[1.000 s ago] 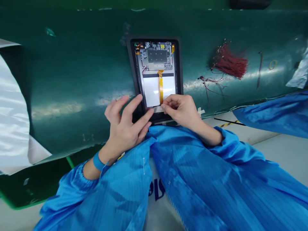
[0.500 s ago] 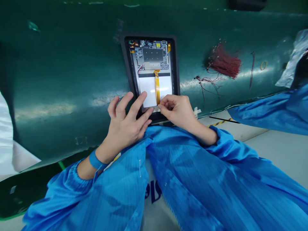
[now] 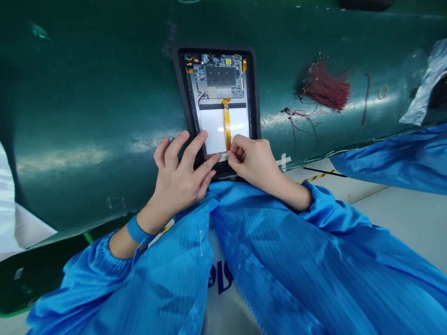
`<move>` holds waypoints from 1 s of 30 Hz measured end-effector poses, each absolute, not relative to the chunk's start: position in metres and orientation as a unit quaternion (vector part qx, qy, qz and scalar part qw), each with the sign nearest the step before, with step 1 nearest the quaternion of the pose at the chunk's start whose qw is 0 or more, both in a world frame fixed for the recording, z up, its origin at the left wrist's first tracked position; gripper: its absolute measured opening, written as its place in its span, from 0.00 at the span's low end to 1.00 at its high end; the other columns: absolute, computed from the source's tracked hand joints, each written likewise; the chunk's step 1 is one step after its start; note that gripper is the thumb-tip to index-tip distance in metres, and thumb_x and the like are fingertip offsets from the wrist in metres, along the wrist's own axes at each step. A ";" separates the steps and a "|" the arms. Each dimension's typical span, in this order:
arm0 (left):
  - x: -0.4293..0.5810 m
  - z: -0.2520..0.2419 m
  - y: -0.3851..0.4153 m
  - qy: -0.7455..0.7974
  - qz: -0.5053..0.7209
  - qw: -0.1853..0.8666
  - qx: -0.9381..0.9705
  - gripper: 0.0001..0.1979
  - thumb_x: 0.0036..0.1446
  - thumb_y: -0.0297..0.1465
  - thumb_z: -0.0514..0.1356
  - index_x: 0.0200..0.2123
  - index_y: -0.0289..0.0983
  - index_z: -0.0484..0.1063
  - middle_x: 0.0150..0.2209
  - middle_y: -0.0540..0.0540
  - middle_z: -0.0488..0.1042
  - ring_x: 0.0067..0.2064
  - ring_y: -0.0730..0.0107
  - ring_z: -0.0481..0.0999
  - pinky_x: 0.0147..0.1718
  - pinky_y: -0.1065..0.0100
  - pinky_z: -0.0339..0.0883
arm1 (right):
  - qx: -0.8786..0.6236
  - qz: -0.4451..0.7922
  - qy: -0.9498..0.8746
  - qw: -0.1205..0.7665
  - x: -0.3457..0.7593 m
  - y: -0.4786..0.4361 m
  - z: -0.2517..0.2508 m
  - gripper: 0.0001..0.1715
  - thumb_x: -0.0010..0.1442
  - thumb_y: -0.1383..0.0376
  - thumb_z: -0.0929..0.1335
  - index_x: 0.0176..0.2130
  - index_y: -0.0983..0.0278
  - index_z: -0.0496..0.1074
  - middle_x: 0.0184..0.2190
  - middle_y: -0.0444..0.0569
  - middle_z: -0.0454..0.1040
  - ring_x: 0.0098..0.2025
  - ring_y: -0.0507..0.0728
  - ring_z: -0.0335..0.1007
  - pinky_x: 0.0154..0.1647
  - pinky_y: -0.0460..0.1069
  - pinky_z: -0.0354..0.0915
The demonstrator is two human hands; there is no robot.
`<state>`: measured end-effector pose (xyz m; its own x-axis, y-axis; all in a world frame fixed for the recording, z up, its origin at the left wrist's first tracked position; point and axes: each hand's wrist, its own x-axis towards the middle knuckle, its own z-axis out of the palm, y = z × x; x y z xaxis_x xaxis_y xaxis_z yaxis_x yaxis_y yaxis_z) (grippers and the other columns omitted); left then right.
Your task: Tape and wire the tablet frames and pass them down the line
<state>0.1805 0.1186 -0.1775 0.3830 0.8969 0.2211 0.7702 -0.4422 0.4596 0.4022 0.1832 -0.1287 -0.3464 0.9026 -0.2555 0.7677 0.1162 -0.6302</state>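
An opened tablet [image 3: 256, 111] lies in front of me in a dark frame. It shows a circuit board [image 3: 220, 77] at its far end and a white battery [image 3: 213, 128] nearer to me. Down over the battery runs an orange flex ribbon [image 3: 227, 123]. My left hand [image 3: 183, 179] is open at the tablet's near left corner, fingers spread, its thumb resting by the battery's near edge. My right hand [image 3: 253, 160] is pinched closed at the ribbon's near end; its fingertips hide whatever is between them.
Right of the tablet, a bundle of dark red wires [image 3: 326, 86] lies on the green mat [image 3: 104, 102], with a few loose wires [image 3: 302, 118] and a yellow ring [image 3: 383, 92]. White tape [image 3: 284, 161] sticks at the near edge. Another person's blue sleeve [image 3: 391, 156] is at right.
The right hand's fingers have curled in a little more at the ribbon's near end. My left hand keeps nearly the same pose. The whole view has shifted slightly.
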 end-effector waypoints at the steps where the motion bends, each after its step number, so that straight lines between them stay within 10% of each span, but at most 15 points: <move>1: 0.182 -0.177 0.119 0.509 0.231 0.145 0.816 0.22 0.65 0.38 0.66 0.62 0.51 0.76 0.76 0.46 0.60 0.74 0.35 0.58 0.71 0.33 0.49 | -0.566 0.340 -0.748 0.074 0.403 0.185 -0.127 0.07 0.62 0.69 0.68 0.31 0.61 0.67 0.23 0.41 0.69 0.25 0.51 0.60 0.32 0.49 0.51; 15: 0.166 -0.176 0.120 0.508 0.217 0.145 0.820 0.29 0.65 0.37 0.69 0.67 0.57 0.73 0.79 0.48 0.50 0.76 0.33 0.55 0.71 0.31 0.50 | -0.376 0.125 -0.917 0.055 0.467 0.175 -0.138 0.20 0.75 0.60 0.66 0.62 0.57 0.78 0.40 0.53 0.74 0.42 0.60 0.66 0.38 0.53 0.61; 25: 0.152 -0.154 0.137 0.528 0.246 0.060 0.811 0.10 0.69 0.37 0.62 0.49 0.46 0.81 0.67 0.46 0.70 0.69 0.45 0.66 0.66 0.37 0.61 | -0.273 0.088 -0.942 0.173 0.476 0.171 -0.154 0.14 0.72 0.58 0.71 0.52 0.60 0.82 0.37 0.51 0.74 0.40 0.59 0.63 0.40 0.54 0.57; 30: 0.139 -0.145 0.213 0.674 0.228 0.052 0.701 0.15 0.74 0.40 0.54 0.45 0.39 0.78 0.51 0.41 0.76 0.58 0.52 0.74 0.58 0.41 0.66 | -0.282 0.092 -0.935 0.195 0.482 0.170 -0.162 0.14 0.73 0.58 0.70 0.50 0.63 0.81 0.37 0.52 0.77 0.41 0.59 0.66 0.40 0.54 0.59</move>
<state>0.1387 0.2128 -0.1447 -0.0120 0.9682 0.2497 0.9212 -0.0865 0.3794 0.4822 0.1698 -0.1619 -0.7649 0.5630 0.3129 0.4915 0.8242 -0.2815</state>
